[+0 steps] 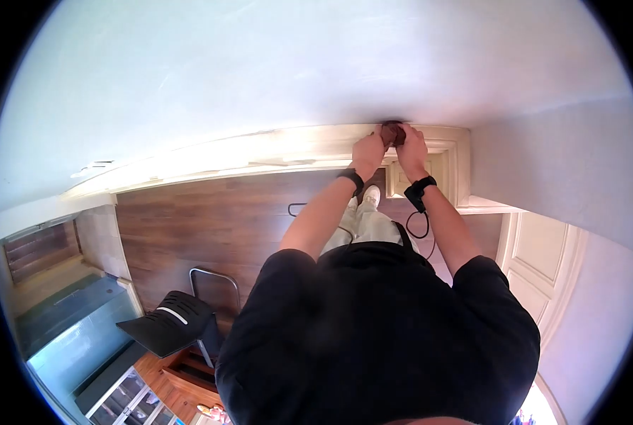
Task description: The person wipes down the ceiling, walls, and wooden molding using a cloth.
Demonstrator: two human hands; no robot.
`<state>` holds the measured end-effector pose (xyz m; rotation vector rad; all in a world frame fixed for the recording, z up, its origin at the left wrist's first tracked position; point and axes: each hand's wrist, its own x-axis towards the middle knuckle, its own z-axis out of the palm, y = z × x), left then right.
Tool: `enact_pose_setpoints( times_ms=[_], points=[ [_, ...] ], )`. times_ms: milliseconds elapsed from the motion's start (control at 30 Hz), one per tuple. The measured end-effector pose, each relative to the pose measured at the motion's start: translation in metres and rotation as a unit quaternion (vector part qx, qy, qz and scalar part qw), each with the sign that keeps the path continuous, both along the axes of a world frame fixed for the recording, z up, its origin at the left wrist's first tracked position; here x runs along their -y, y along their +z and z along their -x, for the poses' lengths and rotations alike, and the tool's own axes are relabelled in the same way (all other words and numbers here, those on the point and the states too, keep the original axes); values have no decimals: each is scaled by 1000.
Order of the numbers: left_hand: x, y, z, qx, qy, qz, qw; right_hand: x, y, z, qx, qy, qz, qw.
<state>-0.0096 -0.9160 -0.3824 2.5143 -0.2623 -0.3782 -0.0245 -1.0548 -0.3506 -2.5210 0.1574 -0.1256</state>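
Note:
Both arms reach forward to the pale wall (260,78), above the cream door frame (316,145). Between my hands is a small reddish-brown object (392,134), close to the wall; its exact kind I cannot make out. My left hand (368,152) is closed on its left side, fingers curled around it. From the right, my right hand (412,147) grips the same object. Each wrist wears a black band, and a dark cable (426,228) hangs from the right one.
Below is a brown wood floor (182,219), where my shoe (372,195) shows. A black chair (167,322) with a metal frame stands at lower left, near a glass-fronted cabinet (125,400). To the right are a panelled cream door (536,248) and a side wall (564,156).

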Motion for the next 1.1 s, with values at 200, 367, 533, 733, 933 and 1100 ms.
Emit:
enact_pose_setpoints(
  times_ms=[200, 367, 533, 733, 933, 1100],
  points=[
    [-34, -10, 10, 18, 26, 67, 997, -36, 7, 2, 5, 26, 29, 999],
    [-70, -11, 30, 18, 97, 106, 989, -72, 4, 8, -15, 54, 17, 998],
    [-77, 1, 61, -13, 142, 91, 986, -74, -4, 26, -12, 122, 4, 992],
    [-72, 21, 77, -60, 75, 122, 988, -44, -3, 49, -19, 154, -9, 988],
    [-27, 10, 64, -18, 19, 187, 982, 0, 12, 48, 17, 103, 47, 993],
    [23, 18, 41, -38, -25, 139, 989, 46, 19, 41, 42, 51, 107, 992]
  ],
)
